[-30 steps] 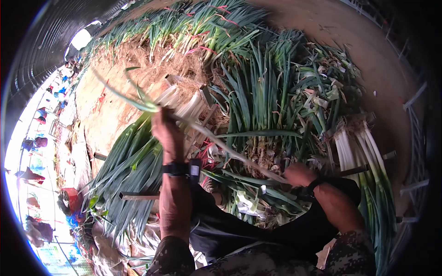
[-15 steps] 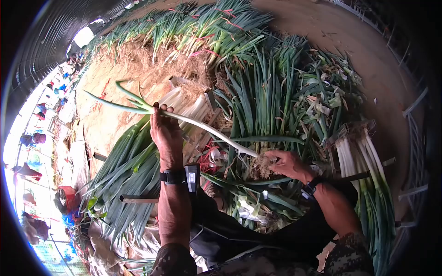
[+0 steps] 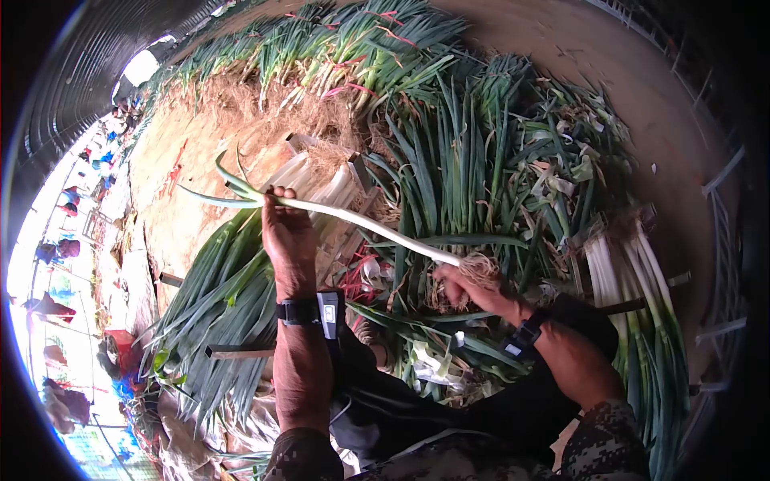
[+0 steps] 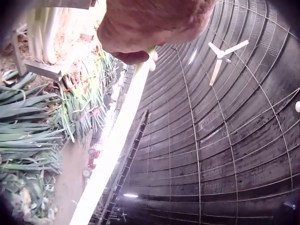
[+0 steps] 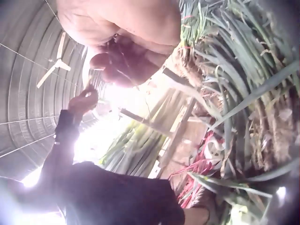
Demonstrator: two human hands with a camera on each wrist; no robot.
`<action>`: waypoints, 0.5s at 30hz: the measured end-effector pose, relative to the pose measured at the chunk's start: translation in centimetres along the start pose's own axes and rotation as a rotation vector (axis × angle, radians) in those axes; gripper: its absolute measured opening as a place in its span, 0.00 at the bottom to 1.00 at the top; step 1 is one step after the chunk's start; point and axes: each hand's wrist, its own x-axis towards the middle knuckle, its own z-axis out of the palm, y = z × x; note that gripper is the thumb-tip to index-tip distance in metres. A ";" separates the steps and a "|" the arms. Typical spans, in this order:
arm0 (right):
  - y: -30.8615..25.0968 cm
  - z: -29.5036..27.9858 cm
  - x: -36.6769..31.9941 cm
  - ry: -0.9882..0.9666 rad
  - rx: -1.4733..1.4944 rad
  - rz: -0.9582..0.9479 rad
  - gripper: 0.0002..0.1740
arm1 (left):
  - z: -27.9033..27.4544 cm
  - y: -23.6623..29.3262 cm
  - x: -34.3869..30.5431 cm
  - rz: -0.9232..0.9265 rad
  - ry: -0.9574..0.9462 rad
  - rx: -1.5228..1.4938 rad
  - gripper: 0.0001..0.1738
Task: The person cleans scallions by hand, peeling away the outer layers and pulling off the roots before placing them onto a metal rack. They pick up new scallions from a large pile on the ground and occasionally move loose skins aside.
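Observation:
My left hand (image 3: pixel 290 240) grips a long green onion (image 3: pixel 361 220) just below where its leaves fork. Its white stem slopes down rightward to a tuft of roots (image 3: pixel 479 268). At that root end is my right hand (image 3: pixel 489 295), its fingers (image 5: pixel 133 63) bent inward with thin strands across them in the right wrist view; whether they pinch the roots I cannot tell. The left wrist view shows the pale stem (image 4: pixel 115 136) running out from under the left hand. Below the left hand lies a bundle of green onions (image 3: pixel 228 293) in a metal frame (image 3: pixel 361 172).
Upright green onions (image 3: pixel 453 160) stand ahead, with loose trimmed leaves (image 3: pixel 573 156) to their right. Another bundle (image 3: pixel 622 272) rests in a rack at the right. Red-tied bunches (image 3: pixel 353 60) line the back of the tan ground sheet (image 3: pixel 212 128). Red strips (image 3: pixel 361 276) lie between the hands.
The green onion's root end swung up from low right and has come to rest at the right hand, which moved left and slightly up. The left hand keeps its grip.

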 end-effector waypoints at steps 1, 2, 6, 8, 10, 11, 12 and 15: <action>0.1 -0.6 0.0 0.193 -0.085 -0.114 0.15 | -0.5 1.0 0.6 -0.006 -0.066 -0.014 0.10; -0.2 -2.4 -0.5 0.323 -0.194 0.113 0.14 | -1.1 1.6 0.8 0.057 -0.004 0.025 0.12; 6.2 -12.5 -1.2 0.650 -0.611 0.068 0.16 | -0.3 3.0 0.0 0.167 0.040 0.131 0.13; 5.8 -12.6 -2.6 0.555 -0.633 0.194 0.16 | 0.5 3.1 -0.4 0.158 -0.048 0.157 0.15; 3.1 -9.8 -3.8 0.483 -1.073 0.104 0.22 | 1.5 2.1 -0.7 0.078 -0.086 0.114 0.18; 0.7 -8.2 -3.4 0.405 -1.087 0.247 0.29 | 1.9 1.4 -0.8 0.047 -0.101 0.104 0.18; 0.5 -7.4 -3.3 0.412 -1.089 0.161 0.29 | 2.2 0.8 -1.1 0.013 -0.117 0.097 0.18; -0.1 -5.8 -2.0 0.413 -0.745 -0.035 0.23 | 3.8 -1.1 -2.2 -0.084 -0.194 0.063 0.19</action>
